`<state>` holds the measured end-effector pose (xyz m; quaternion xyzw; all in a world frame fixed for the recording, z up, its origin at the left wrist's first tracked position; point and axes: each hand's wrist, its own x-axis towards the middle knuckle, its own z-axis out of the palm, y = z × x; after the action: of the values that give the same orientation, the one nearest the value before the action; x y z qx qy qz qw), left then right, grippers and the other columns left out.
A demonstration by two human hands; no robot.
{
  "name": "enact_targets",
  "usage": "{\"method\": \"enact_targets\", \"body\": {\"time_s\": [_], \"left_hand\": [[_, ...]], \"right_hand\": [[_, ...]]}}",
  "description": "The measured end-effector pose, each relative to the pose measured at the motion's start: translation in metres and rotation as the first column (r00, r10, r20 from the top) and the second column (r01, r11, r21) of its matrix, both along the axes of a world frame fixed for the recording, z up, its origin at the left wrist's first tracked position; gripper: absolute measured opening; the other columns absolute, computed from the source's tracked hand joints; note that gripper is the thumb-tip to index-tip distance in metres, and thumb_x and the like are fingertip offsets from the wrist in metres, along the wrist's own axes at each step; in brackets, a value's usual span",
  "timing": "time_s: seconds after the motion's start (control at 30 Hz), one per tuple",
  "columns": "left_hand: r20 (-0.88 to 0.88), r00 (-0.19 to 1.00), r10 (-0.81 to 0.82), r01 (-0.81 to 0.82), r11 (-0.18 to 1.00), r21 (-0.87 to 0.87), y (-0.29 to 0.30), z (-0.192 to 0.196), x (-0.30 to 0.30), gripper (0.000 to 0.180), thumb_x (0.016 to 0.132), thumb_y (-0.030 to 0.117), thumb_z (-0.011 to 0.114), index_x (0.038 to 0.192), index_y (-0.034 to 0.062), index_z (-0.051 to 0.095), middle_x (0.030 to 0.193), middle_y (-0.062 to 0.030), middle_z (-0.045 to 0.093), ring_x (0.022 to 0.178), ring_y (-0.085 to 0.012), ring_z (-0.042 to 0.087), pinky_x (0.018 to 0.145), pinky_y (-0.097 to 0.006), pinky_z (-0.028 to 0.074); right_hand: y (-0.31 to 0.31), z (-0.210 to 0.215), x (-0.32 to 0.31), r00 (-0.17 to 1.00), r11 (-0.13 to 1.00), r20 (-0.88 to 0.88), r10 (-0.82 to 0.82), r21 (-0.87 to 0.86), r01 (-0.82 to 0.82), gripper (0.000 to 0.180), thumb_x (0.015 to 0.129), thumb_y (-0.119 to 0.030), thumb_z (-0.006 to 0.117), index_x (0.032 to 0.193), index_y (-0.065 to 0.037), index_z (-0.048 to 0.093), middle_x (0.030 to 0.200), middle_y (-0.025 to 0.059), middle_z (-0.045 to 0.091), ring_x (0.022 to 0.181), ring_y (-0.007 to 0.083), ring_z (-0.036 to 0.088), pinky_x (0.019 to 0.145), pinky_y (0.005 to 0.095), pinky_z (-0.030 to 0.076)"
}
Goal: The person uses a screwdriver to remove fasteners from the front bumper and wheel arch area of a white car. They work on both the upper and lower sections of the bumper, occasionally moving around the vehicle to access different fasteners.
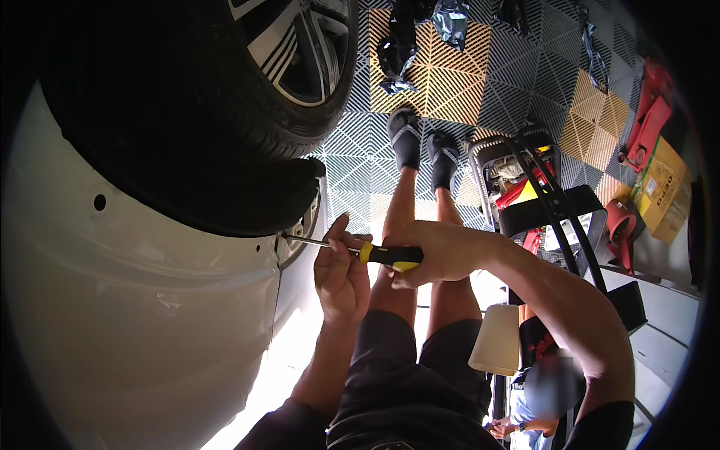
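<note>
A screwdriver with a black and yellow handle lies level, its tip against the edge of a white car body panel by the wheel arch liner. My right hand is closed round the handle's end. Further toward the tip, my left hand pinches the thin metal shaft, with one finger stretched up. A small bracket-like part shows behind the tip. Whatever fastener the tip meets is too small to make out.
Above the panel is a car wheel with its tyre. A black-framed cart holding tools stands at the right, beyond it a cardboard box and a red jack-like tool. Dark plastic wrapping lies on the tiled floor. Another person's hands show lower right.
</note>
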<state>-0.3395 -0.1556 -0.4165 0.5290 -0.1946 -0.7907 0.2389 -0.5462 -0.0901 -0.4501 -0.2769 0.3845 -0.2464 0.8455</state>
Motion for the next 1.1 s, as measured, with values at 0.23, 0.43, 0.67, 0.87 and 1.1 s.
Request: {"method": "enact_targets", "body": {"time_s": [0.23,0.43,0.67,0.87,1.1], "left_hand": [[0.048,0.986,-0.159,0.153,0.981,0.116,0.002,0.012,-0.023,0.026,0.104,0.015,0.052,0.124,-0.0024,0.053,0.103,-0.0081,0.064,0.101,-0.0151,0.061,0.097,-0.034,0.046],[0.399,0.745,-0.535,0.405,0.837,0.367,-0.009,0.018,-0.024,0.022,0.099,0.024,0.065,0.09,0.004,0.063,0.066,0.0041,0.054,0.057,-0.0039,0.047,0.053,-0.022,0.035],[0.476,0.766,-0.432,0.37,0.902,0.224,-0.002,0.018,-0.035,0.036,0.098,0.023,0.064,0.067,0.0108,0.053,0.054,0.0077,0.039,0.047,-0.0018,0.032,0.045,-0.022,0.024],[0.247,0.851,-0.463,0.448,0.886,0.118,0.001,0.016,-0.025,0.019,0.1,0.02,0.053,0.086,0.008,0.049,0.073,0.0013,0.042,0.065,-0.0078,0.039,0.06,-0.025,0.034],[0.157,0.874,-0.461,0.466,0.885,0.006,0.002,0.004,-0.007,0.022,0.104,0.025,0.052,0.097,0.0043,0.052,0.078,-0.0013,0.056,0.07,-0.0053,0.05,0.064,-0.02,0.039]], "right_hand": [[0.032,0.032,0.053,0.424,0.89,-0.856,-0.294,-0.407,-0.206,0.045,0.079,-0.02,0.075,0.119,-0.003,0.06,0.066,0.0136,0.062,0.085,0.0545,0.064,0.102,0.074,0.032],[0.03,0.042,0.031,0.68,0.95,-0.664,-0.311,-0.195,0.244,0.04,0.089,-0.025,0.074,0.117,-0.003,0.055,0.093,0.0177,0.065,0.123,0.0414,0.053,0.113,0.0563,0.027],[0.031,0.026,0.004,0.847,0.461,0.015,-0.531,0.844,0.273,0.076,0.096,-0.075,0.029,0.104,-0.003,0.054,0.059,0.0074,0.055,0.033,0.0138,0.038,0.031,0.0244,0.029],[0.03,0.024,-0.007,0.826,0.529,0.264,-0.498,0.847,0.048,0.069,0.098,-0.068,0.042,0.076,-0.004,0.055,0.054,0.0006,0.045,0.035,0.0073,0.032,0.032,0.0229,0.02],[0.032,0.021,0.013,0.918,0.793,0.022,-0.396,0.512,0.329,0.044,0.101,-0.045,0.056,0.09,-0.003,0.058,0.06,0.0007,0.045,0.043,0.0079,0.035,0.041,0.0239,0.029]]}}
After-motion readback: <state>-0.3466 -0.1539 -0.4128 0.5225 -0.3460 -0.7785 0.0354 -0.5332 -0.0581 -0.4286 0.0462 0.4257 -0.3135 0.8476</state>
